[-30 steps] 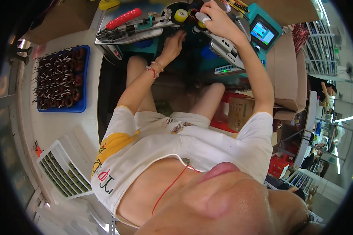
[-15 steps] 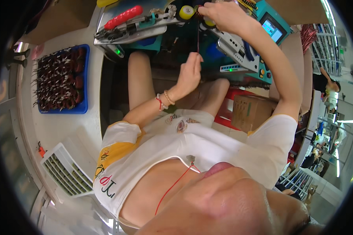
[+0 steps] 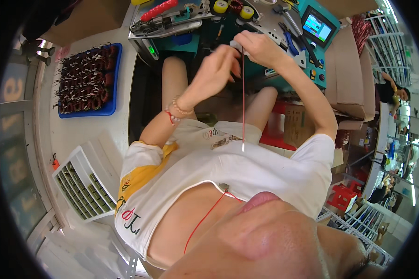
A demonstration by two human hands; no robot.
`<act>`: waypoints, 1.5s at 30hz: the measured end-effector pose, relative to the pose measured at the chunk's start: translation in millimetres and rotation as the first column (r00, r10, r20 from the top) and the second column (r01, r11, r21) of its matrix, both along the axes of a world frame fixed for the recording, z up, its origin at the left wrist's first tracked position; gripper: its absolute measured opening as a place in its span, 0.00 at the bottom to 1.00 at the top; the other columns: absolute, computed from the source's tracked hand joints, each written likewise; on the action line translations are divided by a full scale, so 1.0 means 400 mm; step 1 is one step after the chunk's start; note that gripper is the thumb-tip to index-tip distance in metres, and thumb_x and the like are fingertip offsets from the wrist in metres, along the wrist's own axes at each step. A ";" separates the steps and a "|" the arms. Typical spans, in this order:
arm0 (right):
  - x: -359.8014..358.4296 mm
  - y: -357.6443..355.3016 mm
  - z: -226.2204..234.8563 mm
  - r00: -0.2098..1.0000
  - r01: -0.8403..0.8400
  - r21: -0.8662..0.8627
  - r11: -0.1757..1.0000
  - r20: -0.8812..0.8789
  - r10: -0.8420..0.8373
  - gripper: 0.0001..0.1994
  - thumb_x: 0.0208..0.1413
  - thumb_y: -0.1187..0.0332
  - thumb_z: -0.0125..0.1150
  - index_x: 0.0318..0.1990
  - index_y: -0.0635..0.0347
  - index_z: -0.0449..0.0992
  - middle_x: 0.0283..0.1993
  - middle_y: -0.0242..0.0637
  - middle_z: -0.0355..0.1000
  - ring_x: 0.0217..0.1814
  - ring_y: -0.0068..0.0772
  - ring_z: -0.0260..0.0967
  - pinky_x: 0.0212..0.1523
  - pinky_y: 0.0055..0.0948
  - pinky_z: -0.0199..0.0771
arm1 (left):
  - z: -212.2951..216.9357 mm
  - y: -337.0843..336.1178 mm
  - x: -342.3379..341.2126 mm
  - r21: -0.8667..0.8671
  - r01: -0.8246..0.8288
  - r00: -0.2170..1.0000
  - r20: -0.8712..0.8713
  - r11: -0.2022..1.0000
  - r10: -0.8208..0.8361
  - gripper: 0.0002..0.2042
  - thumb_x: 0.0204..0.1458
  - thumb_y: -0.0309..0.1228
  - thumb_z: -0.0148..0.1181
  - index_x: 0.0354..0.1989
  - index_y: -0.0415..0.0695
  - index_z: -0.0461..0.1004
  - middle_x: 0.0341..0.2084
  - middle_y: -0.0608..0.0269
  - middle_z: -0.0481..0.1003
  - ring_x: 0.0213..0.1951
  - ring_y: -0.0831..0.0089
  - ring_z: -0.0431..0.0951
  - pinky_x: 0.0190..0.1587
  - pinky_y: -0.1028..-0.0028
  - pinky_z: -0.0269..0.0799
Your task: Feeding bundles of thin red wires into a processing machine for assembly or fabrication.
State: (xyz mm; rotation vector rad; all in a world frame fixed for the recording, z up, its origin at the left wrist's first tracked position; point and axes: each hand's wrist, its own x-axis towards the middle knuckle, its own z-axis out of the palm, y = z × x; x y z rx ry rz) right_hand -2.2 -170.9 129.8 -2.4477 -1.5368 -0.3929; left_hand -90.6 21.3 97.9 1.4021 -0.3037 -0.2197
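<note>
My right hand point(image 3: 260, 49) is closed in a pinch above my lap, below the machine's rollers. From its fingertips a dark red wire point(image 3: 243, 102) with a whitish tip hangs straight down over my shorts. A small whitish piece point(image 3: 236, 45) shows at those fingertips; its kind I cannot make out. My left hand point(image 3: 213, 69) is just left of the wire, slightly blurred, its fingers loosely bent and apart with nothing seen in them. Beyond both hands, a ring coil of reddish wire point(image 3: 235, 5) sits between yellow rollers point(image 3: 220, 6) on the bench machine.
A blue tray point(image 3: 108, 109) of wound coils with wire ends lies on the left table, near a white slotted rack point(image 3: 86, 183). Blue-handled pliers point(image 3: 289, 43) and a red-handled clamp point(image 3: 158, 10) are on the machine. A teal control box point(image 3: 334, 21) with a screen stands right of it.
My right hand has come down from the coil at the rollers, and the wire now hangs from it. My left hand has let go of the wire and moved up toward my right hand.
</note>
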 end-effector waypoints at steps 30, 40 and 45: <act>0.223 0.055 0.380 0.487 0.279 -0.141 0.950 -0.832 -0.267 0.15 0.58 0.64 0.63 0.49 0.59 0.73 0.32 0.33 0.75 0.30 0.26 0.74 0.30 0.28 0.73 | -0.031 -0.020 0.372 0.122 -0.825 0.332 0.895 0.551 0.299 0.22 0.43 0.34 0.73 0.44 0.42 0.72 0.43 0.54 0.70 0.51 0.50 0.66 0.55 0.51 0.62; -0.167 -0.182 0.206 0.676 0.246 -0.268 0.931 -0.641 -0.363 0.09 0.57 0.72 0.61 0.44 0.62 0.74 0.38 0.45 0.75 0.39 0.47 0.74 0.41 0.35 0.73 | -0.266 -0.105 0.343 0.194 -0.619 0.726 0.512 0.761 0.460 0.23 0.55 0.35 0.61 0.55 0.35 0.67 0.47 0.42 0.74 0.52 0.45 0.72 0.56 0.60 0.66; -0.238 -0.213 0.190 0.641 0.261 -0.221 0.940 -0.688 -0.340 0.08 0.58 0.72 0.61 0.43 0.64 0.74 0.39 0.45 0.75 0.41 0.47 0.73 0.43 0.35 0.72 | -0.233 -0.104 0.193 0.238 -0.436 0.887 0.278 0.868 0.369 0.12 0.65 0.35 0.48 0.44 0.39 0.72 0.28 0.49 0.77 0.30 0.49 0.78 0.34 0.59 0.73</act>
